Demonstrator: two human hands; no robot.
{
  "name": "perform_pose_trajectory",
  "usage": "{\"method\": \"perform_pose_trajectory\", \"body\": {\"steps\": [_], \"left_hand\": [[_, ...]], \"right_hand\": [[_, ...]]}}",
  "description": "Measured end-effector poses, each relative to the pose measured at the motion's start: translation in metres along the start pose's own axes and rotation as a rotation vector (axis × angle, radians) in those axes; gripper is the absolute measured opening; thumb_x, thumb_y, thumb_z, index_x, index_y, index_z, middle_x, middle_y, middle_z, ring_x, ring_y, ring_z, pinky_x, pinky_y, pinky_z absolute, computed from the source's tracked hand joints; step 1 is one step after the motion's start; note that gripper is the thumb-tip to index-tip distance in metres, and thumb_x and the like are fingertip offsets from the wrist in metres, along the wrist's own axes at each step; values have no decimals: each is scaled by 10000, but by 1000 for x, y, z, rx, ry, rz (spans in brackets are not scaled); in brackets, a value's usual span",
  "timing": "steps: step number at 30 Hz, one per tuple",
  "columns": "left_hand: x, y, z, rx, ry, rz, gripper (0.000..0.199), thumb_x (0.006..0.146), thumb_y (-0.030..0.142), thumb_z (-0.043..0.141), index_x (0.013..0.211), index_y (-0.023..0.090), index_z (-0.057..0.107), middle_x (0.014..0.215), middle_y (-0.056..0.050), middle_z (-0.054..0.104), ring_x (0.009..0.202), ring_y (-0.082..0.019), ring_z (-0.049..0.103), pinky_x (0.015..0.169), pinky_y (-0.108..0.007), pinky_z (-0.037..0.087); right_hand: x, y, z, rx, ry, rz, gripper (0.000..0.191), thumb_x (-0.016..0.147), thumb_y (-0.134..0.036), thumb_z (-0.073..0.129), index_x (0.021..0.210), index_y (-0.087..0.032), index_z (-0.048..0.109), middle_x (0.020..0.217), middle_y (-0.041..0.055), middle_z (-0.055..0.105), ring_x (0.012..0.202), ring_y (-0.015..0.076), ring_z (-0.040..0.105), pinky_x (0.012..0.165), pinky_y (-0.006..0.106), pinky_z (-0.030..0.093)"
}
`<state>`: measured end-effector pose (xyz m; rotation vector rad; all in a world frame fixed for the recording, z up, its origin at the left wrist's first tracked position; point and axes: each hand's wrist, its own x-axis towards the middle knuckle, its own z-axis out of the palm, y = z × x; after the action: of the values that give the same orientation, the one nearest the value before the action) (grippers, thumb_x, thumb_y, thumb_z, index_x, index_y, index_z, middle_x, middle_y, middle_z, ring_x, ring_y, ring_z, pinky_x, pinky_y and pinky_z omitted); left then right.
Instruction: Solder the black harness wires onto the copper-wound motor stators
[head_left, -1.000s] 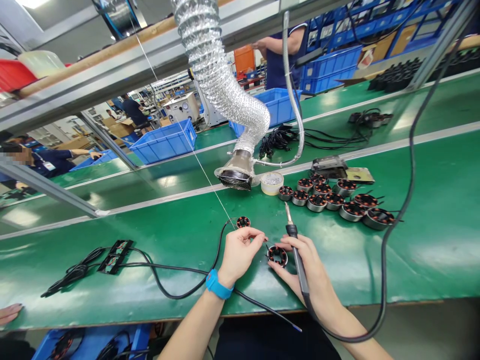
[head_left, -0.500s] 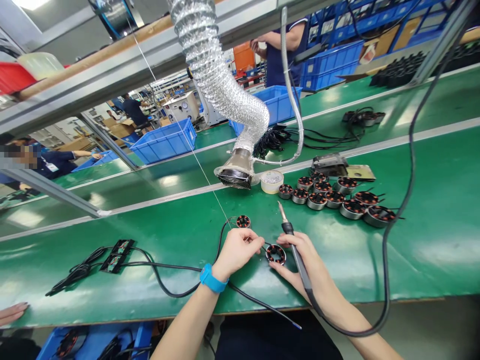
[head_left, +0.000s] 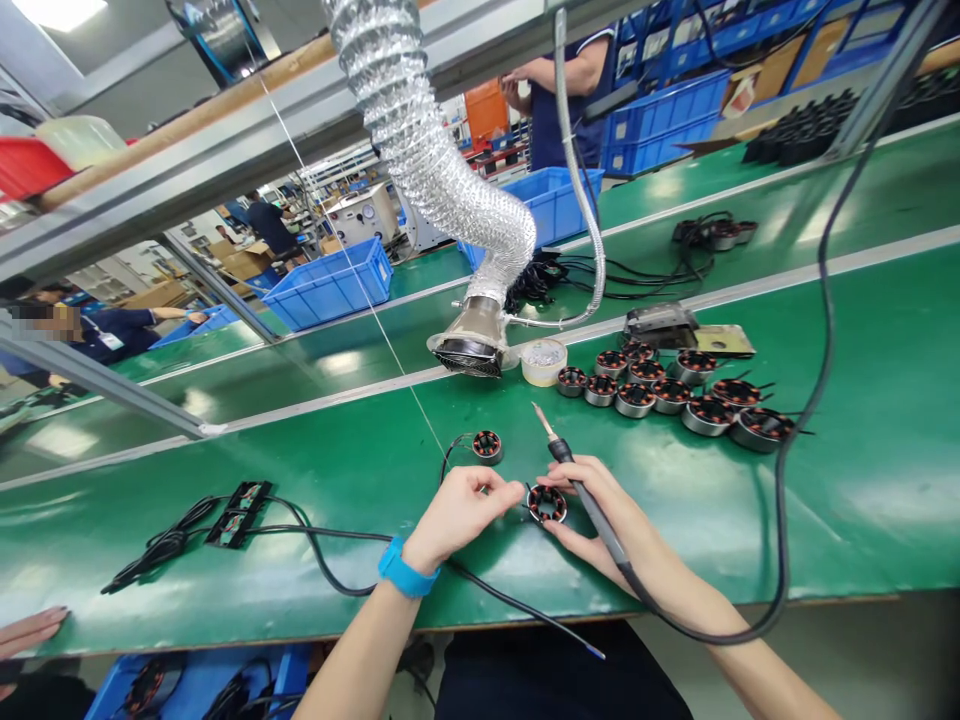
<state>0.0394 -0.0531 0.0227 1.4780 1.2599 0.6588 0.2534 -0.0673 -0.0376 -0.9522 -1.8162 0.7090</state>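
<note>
My right hand [head_left: 600, 505] grips a soldering iron [head_left: 589, 505], its tip pointing up and away. The thumb and fingertips of that hand also steady a ring-shaped motor stator [head_left: 547, 517] with copper windings. At the stator's left side, my left hand [head_left: 469, 510] is closed in a pinch, a blue wristband [head_left: 406, 568] on its wrist. A thin, taut solder wire [head_left: 375, 318] runs down from a spool to this hand; its end is hidden by the fingers. Just beyond stands another stator [head_left: 487, 447] with thin leads.
Several stators [head_left: 634, 399] stand grouped at the right, beside a round tin [head_left: 544, 362]. A fume duct [head_left: 472, 200] hangs ahead. Black cables [head_left: 330, 530] cross the green bench [head_left: 862, 480] at left. The iron's cord [head_left: 784, 520] loops at right. Another person's hand [head_left: 30, 632] rests far left.
My left hand has shifted slightly left and down, the solder wire following it. The soldering iron's tip has swung left, and the held stator has moved a little left.
</note>
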Motion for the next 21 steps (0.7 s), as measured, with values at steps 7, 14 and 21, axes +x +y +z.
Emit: {"method": "perform_pose_trajectory", "body": {"steps": [7,14,21], "left_hand": [[5,-6,12,-140,-18,37,361,863,466,609,774,126,689,663,-16,602,606,-105,481,596,-228,360],[-1,-4,15,-97,-15,-26,436,804,558,673,727,129,671,611,-2,574,557,-93,433,542,-227,321],[-11,0,14,-127,-83,16,385,836,500,648,751,127,694,673,-39,639,653,-129,542,652,-245,412]], "right_hand": [[0,0,-1,-26,8,-32,417,861,-194,670,1231,-270,492,1152,66,537,1034,216,636,910,376,567],[-3,0,0,15,6,2,396,888,-247,665,1243,-272,492,1185,74,545,1034,222,646,951,409,561],[-1,-2,-1,-12,17,-23,390,872,-225,684,1221,-263,515,1172,74,539,1064,222,621,943,389,550]]}}
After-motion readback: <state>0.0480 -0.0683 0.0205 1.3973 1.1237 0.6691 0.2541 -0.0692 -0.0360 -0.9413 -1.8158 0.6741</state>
